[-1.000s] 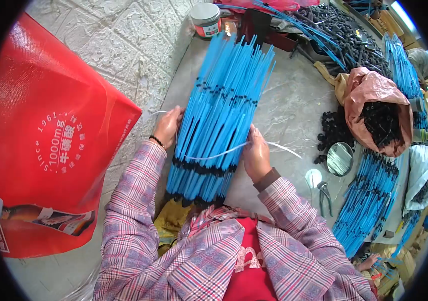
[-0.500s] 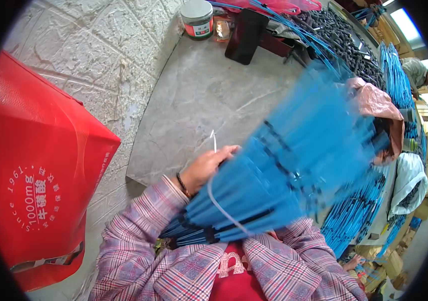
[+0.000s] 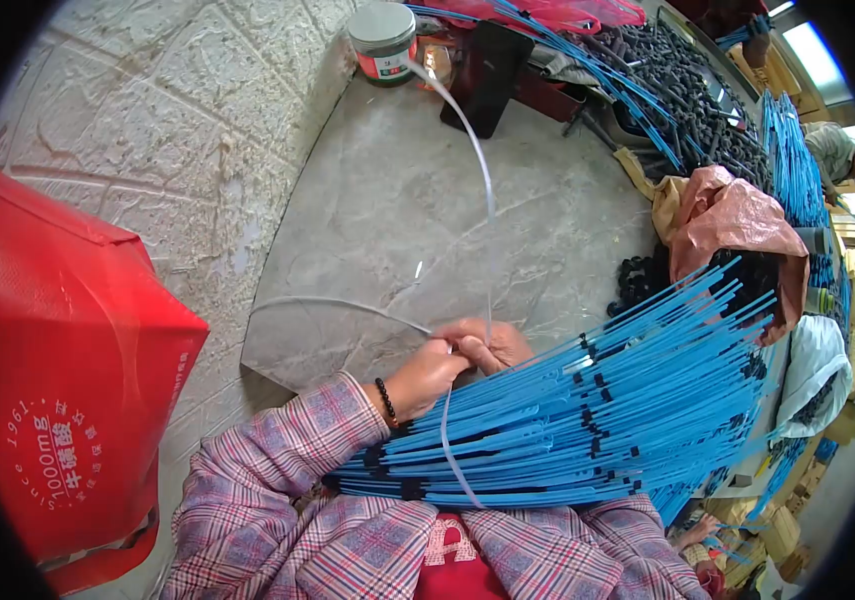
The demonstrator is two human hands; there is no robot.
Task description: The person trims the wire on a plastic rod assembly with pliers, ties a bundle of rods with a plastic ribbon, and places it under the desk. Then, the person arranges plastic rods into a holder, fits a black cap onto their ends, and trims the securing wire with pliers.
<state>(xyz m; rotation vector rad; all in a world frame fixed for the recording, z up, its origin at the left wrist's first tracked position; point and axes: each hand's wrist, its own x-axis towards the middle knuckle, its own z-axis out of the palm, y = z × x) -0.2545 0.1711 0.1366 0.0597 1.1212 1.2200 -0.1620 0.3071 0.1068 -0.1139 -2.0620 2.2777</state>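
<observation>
A large bundle of thin blue rods with black fittings (image 3: 557, 430) lies across my lap and forearm, fanned out to the right. A white strap (image 3: 446, 440) loops around its narrower left part, and both loose ends stick out past my hands. My left hand (image 3: 425, 383), with a dark bead bracelet at the wrist, is closed on the strap at the bundle's upper edge. Touching it, my right hand (image 3: 495, 345) pinches the strap too. The bundle hides my right forearm, and the exact crossing of the strap is covered by my fingers.
A grey stone-look tabletop (image 3: 367, 230) lies ahead. On it are a lidded jar (image 3: 383, 45), a dark phone (image 3: 487, 80) and a heap of black parts (image 3: 677, 90). A pink sack (image 3: 737, 215) stands right, a red bag (image 3: 77, 380) left. Another person (image 3: 832, 150) works at far right.
The bundle, blurred and raised before, has swung down and lies still. My right hand has come into view beside my left, and long strap ends now show above the tabletop.
</observation>
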